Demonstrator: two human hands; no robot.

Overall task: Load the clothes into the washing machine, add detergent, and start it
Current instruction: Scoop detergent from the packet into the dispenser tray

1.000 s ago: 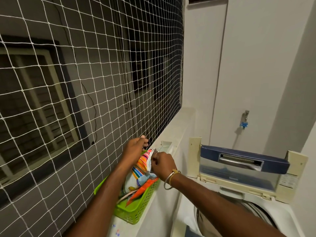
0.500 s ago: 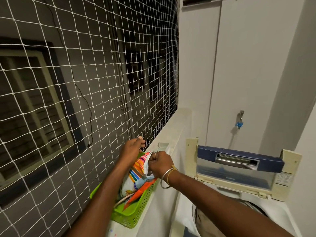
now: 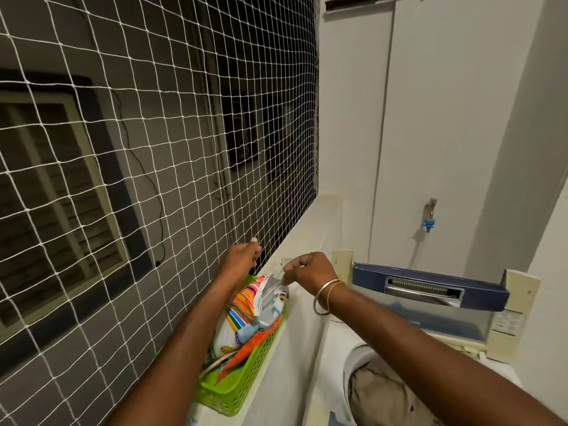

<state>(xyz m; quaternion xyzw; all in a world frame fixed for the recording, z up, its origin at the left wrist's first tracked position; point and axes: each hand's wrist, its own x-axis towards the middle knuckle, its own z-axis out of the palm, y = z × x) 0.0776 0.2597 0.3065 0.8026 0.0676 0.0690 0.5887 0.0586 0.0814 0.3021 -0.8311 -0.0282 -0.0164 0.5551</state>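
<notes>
**On the ledge, both hands at the detergent bag**

Beside the washing machine (image 3: 424, 305), a green basket (image 3: 242, 392) on the ledge (image 3: 310, 222) holds a striped detergent bag (image 3: 242, 312). Right hand (image 3: 310, 272) pinches the bag's top edge; left hand (image 3: 239, 259) is closed by the net (image 3: 153, 149), its hold unclear. Clothes (image 3: 384, 395) lie in the open drum.

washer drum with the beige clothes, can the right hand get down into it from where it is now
Probably yes. The lid stands raised, so the drum opening is uncovered right below the right forearm. The right hand is pinching the detergent bag, though.
</notes>
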